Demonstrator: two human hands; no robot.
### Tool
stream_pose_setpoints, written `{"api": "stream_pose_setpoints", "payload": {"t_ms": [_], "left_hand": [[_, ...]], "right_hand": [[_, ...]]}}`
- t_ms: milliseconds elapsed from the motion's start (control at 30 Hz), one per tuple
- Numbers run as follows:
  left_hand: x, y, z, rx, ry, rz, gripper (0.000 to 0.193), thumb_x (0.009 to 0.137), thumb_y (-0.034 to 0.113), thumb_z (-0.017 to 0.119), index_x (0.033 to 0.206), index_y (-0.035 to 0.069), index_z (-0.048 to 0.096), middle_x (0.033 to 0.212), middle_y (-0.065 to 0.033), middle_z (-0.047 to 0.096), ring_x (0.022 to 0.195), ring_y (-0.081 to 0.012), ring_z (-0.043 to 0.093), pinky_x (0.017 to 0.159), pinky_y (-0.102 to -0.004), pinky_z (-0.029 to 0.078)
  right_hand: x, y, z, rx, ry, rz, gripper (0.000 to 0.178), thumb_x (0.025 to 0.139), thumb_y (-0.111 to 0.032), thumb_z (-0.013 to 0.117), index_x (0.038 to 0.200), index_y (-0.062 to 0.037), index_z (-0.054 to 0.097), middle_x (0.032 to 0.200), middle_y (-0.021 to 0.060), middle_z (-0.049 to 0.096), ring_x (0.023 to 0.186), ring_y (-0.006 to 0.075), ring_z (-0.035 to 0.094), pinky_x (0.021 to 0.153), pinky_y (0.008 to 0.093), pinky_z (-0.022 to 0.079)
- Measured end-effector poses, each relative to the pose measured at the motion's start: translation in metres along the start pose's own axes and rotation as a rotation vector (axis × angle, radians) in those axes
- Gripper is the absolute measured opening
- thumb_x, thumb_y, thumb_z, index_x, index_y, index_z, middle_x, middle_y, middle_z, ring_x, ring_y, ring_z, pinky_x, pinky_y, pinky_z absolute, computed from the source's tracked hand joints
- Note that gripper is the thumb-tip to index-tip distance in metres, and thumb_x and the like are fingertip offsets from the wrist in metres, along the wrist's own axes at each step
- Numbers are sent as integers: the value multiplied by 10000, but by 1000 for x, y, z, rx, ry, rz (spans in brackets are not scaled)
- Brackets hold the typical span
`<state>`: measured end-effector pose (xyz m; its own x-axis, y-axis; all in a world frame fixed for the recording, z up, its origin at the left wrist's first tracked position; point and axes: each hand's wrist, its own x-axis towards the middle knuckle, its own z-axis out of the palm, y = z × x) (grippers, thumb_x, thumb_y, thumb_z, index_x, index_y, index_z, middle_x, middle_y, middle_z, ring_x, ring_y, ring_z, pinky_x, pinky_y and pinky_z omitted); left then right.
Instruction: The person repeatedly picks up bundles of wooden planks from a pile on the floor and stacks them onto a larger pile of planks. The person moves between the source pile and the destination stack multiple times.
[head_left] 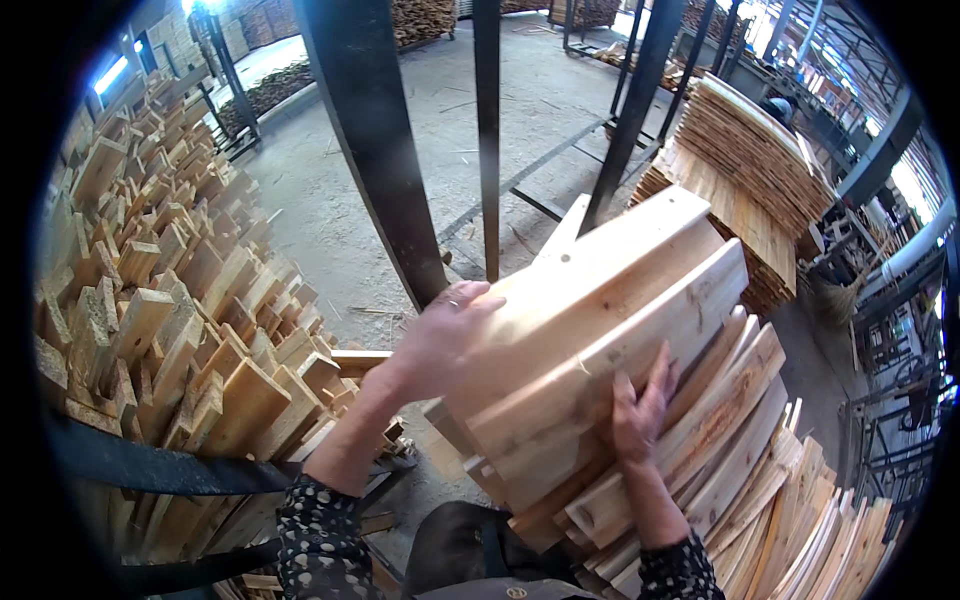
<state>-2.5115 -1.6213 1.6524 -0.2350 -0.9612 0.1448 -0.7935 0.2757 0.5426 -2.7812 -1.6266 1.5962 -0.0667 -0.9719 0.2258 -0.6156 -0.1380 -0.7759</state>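
Note:
Several pale planed boards lie stacked in front of me, tilted up to the right, atop a larger pile. My left hand, slightly blurred, is closed over the left side of the upper board; its fingertips are partly lost against the wood. My right hand grips the lower side of the nearer boards, thumb and fingers pressed on the face of the front one. Dark knots mark some of the faces. Below my right hand lie more long boards, fanned out toward the lower right.
A dense heap of short wood pieces stands at the left behind a dark metal rail. Dark metal uprights rise just ahead. A tall stack of thin boards stands at the far right, with a broom beside it.

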Motion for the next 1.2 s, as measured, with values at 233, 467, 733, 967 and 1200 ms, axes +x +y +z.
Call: {"api": "stream_pose_setpoints", "payload": {"t_ms": [233, 467, 733, 967, 1200], "left_hand": [[-4, -6, 25, 164, -56, -178, 808, 719, 594, 524, 1303, 70, 330, 1230, -276, 350, 1118, -374, 393, 931, -426, 341], [-42, -2, 46, 21, 38, -232, 761, 683, 507, 589, 1269, 68, 384, 1238, -223, 375, 1154, -363, 368, 951, -463, 293], [-31, -27, 57, -164, 124, -199, 688, 569, 441, 672, 1135, 80, 517, 1204, -183, 426, 1114, -340, 404, 920, -421, 307], [-18, -31, 39, -207, 113, -168, 585, 564, 336, 710, 1060, 72, 548, 1140, -153, 481, 1070, -300, 442, 906, -410, 322], [-33, -5, 55, 77, 377, -68, 506, 621, 249, 706, 1077, 107, 541, 1194, -173, 440, 1098, -386, 406, 931, -491, 302]], "right_hand": [[6, -28, -62, -211, -208, -443, 552, 793, -348, 529, 1194, 20, 443, 1313, 275, 272, 1217, 419, 271, 981, 493, 236], [92, -71, 11, -327, -650, -954, 515, 839, -459, 397, 1078, -32, 557, 1198, 205, 431, 1134, 414, 362, 945, 520, 243], [137, -59, 93, -387, -836, -994, 352, 747, -294, 519, 990, -46, 577, 1011, 95, 546, 989, 235, 482, 807, 366, 345], [142, -42, 111, -575, -757, -1211, 345, 830, -381, 455, 875, -65, 585, 842, 59, 582, 870, 190, 535, 774, 372, 400], [172, -35, 92, -555, -702, -766, 370, 869, -384, 374, 928, -100, 603, 830, 140, 580, 872, 263, 560, 807, 404, 391]]}}
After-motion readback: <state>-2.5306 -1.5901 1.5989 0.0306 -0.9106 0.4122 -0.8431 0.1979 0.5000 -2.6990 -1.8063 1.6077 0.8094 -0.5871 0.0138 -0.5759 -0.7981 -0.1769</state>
